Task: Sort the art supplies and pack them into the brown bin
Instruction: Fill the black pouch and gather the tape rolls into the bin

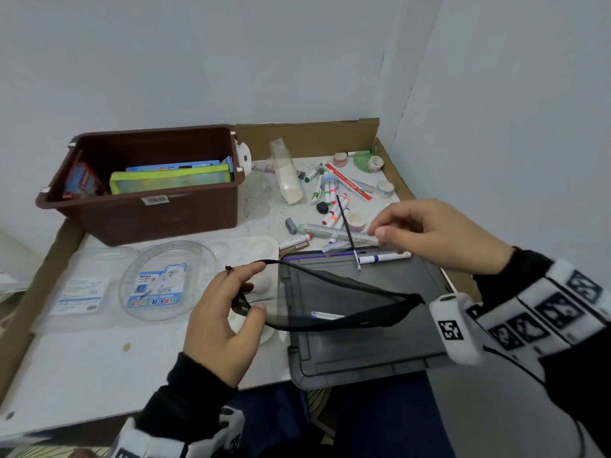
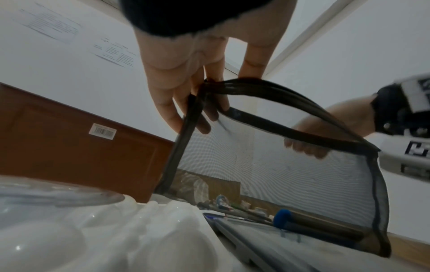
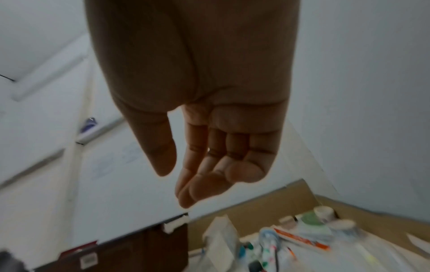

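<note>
Left hand (image 1: 222, 312) pinches open the black mesh pouch (image 1: 334, 302) above a grey lid (image 1: 370, 355). Right hand (image 1: 439, 236) loose, holding nothing, over scattered markers (image 1: 335, 209). Clear "Ninso COLOR PEN" case (image 1: 162, 285) on surface. Brown bin (image 1: 145, 213) far left, barcode sticker.

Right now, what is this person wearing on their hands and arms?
Both hands, left hand and right hand, are bare, with no gloves. Black sleeves end at the wrists. Over each forearm sits a white band with black square markings. A white block bearing a black-and-white square code sits at the right wrist, a thin black cable trailing from it.
</note>
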### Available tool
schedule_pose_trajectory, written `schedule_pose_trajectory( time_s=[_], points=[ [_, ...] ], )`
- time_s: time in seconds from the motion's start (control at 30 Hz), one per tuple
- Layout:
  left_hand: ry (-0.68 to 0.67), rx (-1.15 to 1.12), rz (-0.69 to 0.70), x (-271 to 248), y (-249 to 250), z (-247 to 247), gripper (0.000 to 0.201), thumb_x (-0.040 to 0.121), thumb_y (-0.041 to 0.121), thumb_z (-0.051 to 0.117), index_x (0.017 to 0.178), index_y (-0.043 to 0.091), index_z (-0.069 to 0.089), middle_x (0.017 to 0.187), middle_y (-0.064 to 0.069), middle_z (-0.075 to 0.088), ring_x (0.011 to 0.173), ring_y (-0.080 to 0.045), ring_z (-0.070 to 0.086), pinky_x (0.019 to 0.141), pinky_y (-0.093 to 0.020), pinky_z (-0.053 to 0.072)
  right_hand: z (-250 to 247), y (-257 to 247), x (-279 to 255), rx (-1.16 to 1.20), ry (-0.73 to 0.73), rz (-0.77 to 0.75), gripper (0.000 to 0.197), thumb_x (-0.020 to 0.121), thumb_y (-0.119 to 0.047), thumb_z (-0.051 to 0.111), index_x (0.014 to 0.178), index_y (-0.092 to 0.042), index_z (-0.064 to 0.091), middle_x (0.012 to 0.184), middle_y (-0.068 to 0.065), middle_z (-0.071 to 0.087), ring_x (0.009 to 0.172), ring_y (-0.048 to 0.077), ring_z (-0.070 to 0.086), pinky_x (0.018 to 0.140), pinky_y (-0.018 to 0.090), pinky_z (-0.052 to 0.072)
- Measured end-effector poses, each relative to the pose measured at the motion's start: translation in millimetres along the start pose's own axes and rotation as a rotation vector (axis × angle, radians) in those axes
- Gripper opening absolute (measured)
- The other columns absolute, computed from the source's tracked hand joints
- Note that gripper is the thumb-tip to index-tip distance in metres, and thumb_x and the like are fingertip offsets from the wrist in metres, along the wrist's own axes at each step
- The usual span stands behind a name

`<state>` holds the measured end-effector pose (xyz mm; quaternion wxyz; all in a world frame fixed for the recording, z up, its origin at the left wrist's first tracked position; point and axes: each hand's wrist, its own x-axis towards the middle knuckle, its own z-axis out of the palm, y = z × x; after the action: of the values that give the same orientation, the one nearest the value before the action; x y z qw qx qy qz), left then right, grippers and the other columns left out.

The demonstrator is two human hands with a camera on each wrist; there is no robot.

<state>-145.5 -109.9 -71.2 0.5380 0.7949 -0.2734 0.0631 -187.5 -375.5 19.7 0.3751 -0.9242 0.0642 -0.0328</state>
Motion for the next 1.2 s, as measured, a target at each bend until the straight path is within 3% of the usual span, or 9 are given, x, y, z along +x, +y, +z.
schedule_pose_trajectory(
  time_s=[0.1,0.3,0.43,0.57,0.67,0.8,0.9,1.07,1.2],
  points=[
    [0.003,0.016,-0.018,3,0,-9,0.048,0.071,0.01,0.052,0.109,0.039,0.053,0.094,0.012,0.058,0.092,0.002,0.055,0.078,0.0,0.036,18,26,29,-0.06,-0.056,0.167,0.008,0.088,-0.018,0.06,0.087,-0.015,0.068,0.076,0.003,0.066,0.06,0.009,0.055,0.061,0.019,0.044],
    [-0.018,0.039,-0.1,5,-11,-19,0.048,0.07,0.014,0.051,0.109,0.042,0.051,0.098,0.013,0.058,0.099,0.003,0.054,0.079,0.0,0.036,65,65,79,-0.427,-0.191,0.385,0.022,0.085,-0.027,0.06,0.072,-0.01,0.057,0.081,0.007,0.06,0.081,0.023,0.056,0.066,0.027,0.042],
    [-0.029,-0.005,-0.14,2,-18,-22,0.048,0.071,0.015,0.05,0.109,0.044,0.05,0.103,0.013,0.057,0.098,0.004,0.055,0.082,-0.003,0.039,75,70,98,-0.532,-0.242,0.446,0.038,0.08,-0.033,0.068,0.06,-0.014,0.042,0.063,0.002,0.047,0.064,0.018,0.049,0.049,0.025,0.034],
    [-0.045,-0.017,-0.176,-1,-24,-24,0.049,0.071,0.016,0.051,0.112,0.044,0.048,0.105,0.013,0.057,0.101,0.002,0.055,0.084,-0.008,0.04,69,65,101,-0.556,-0.286,0.467,0.034,0.082,-0.021,0.063,0.059,-0.012,0.039,0.061,0.004,0.043,0.055,0.014,0.042,0.046,0.024,0.031],
    [-0.047,-0.018,-0.185,-3,-27,-23,0.051,0.071,0.015,0.051,0.113,0.043,0.048,0.106,0.013,0.058,0.101,0.002,0.055,0.084,-0.005,0.039,52,50,89,-0.465,-0.202,0.38,0.024,0.086,-0.018,0.055,0.065,-0.009,0.047,0.066,0.004,0.048,0.061,0.016,0.044,0.05,0.023,0.031],
    [-0.036,-0.039,-0.175,-3,-26,-23,0.051,0.071,0.011,0.051,0.114,0.039,0.05,0.101,0.008,0.059,0.097,0.0,0.056,0.084,-0.005,0.039,22,20,55,-0.17,-0.088,0.13,0.012,0.09,-0.018,0.053,0.078,-0.019,0.054,0.066,-0.002,0.065,0.06,0.013,0.055,0.062,0.027,0.043],
    [-0.025,-0.045,-0.166,-1,-23,-22,0.049,0.072,0.012,0.052,0.113,0.039,0.052,0.098,0.007,0.06,0.095,-0.002,0.057,0.083,-0.006,0.04,-2,-9,25,-0.09,-0.144,-0.041,0.009,0.085,-0.022,0.059,0.077,-0.025,0.059,0.056,-0.003,0.06,0.048,0.003,0.047,0.053,0.013,0.039],
    [-0.006,-0.046,-0.17,2,-17,-20,0.046,0.072,0.015,0.053,0.113,0.037,0.053,0.096,0.005,0.06,0.091,-0.003,0.057,0.08,-0.005,0.041,-18,-32,-6,-0.338,-0.232,-0.114,0.008,0.072,-0.036,0.057,0.068,-0.035,0.063,0.061,-0.019,0.057,0.056,-0.002,0.051,0.055,0.008,0.038],
    [-0.012,-0.054,-0.172,-1,-15,-17,0.045,0.072,0.015,0.054,0.111,0.037,0.054,0.095,0.005,0.061,0.089,-0.005,0.058,0.08,-0.006,0.042,-1,-32,-6,-0.66,-0.3,-0.131,0.014,0.08,-0.043,0.049,0.079,-0.037,0.062,0.075,-0.019,0.057,0.075,-0.004,0.051,0.069,0.015,0.041]
  ],
)
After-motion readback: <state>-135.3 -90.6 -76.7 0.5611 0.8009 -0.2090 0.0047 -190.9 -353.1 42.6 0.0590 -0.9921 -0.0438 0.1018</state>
